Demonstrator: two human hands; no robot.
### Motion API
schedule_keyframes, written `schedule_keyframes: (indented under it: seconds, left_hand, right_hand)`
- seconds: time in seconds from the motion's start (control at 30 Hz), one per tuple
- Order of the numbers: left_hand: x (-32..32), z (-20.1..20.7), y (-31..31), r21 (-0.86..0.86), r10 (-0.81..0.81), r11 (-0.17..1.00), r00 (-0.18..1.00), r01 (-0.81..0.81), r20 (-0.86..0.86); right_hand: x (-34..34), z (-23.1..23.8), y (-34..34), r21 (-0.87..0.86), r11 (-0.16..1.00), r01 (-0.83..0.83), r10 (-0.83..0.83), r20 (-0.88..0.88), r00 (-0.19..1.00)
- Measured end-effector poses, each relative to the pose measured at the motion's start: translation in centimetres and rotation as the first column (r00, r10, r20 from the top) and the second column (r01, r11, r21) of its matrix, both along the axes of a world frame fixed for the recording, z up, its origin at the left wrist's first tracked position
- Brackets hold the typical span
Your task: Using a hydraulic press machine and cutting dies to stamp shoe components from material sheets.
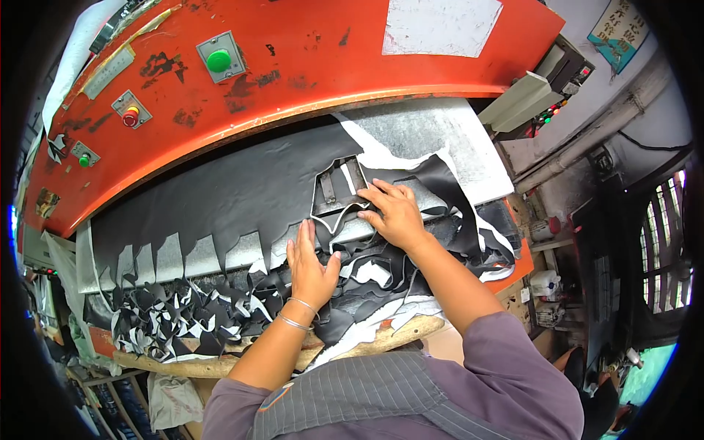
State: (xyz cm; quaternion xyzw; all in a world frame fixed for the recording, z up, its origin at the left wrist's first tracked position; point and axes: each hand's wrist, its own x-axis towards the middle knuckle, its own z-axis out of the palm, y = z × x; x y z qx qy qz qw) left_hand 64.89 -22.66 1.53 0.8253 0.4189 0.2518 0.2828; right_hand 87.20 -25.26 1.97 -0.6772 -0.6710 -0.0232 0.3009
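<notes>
A metal cutting die (328, 189), an angular frame with crossbars inside, lies on a large black leather-like sheet (220, 183) near the sheet's cut edge. My right hand (397, 215) grips the die's right side, fingertips over the rim and thumb by its lower edge. Fingers stretched out, my left hand (312, 270) rests at the die's lower left corner, nearly touching it. Notches left by cutting run along the sheet's near edge, and a pale grey cutting board (469, 147) shows through them.
An orange press beam (308, 66) spans the far side, carrying a green button (218, 61) and a red button (130, 116). Black and white scraps (183, 323) pile along the near side, behind a wooden rail (396, 337). A control box (524, 103) juts out at the right.
</notes>
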Motion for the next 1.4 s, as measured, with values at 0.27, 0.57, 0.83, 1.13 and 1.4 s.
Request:
schedule_keyframes:
  seconds: [0.27, 0.57, 0.83, 1.13, 1.4]
  left_hand:
    - [-0.2, 1.2, 0.1, -0.045, 0.024, 0.999, 0.999, -0.023, 0.025]
    - [-0.6, 0.7, 0.9, -0.05, 0.0, 0.999, 0.999, 0.003, 0.055]
    - [-4.0, 1.2, 1.4, -0.331, -0.025, 0.936, 0.959, 0.122, 0.282]
    - [-30.5, 7.2, 13.2, -0.225, 0.522, 0.797, 0.451, -0.561, 0.724]
    - [-38.2, 11.5, 14.3, 0.302, 0.547, 0.587, 0.643, -0.751, 0.536]
  right_hand:
    - [0.3, -0.2, -0.1, 0.131, 0.989, -0.071, 0.072, -0.001, 0.997]
    - [0.2, -0.1, 0.5, 0.135, 0.987, -0.086, 0.083, 0.024, 0.996]
    - [-2.0, 0.4, -0.8, 0.009, 1.0, -0.022, 0.022, 0.031, 0.999]
    - [-12.4, 8.7, -2.4, 0.008, 1.0, -0.01, 0.013, -0.459, 0.888]
    - [-20.4, 17.1, 1.6, 0.387, 0.919, 0.07, 0.012, -0.205, 0.979]
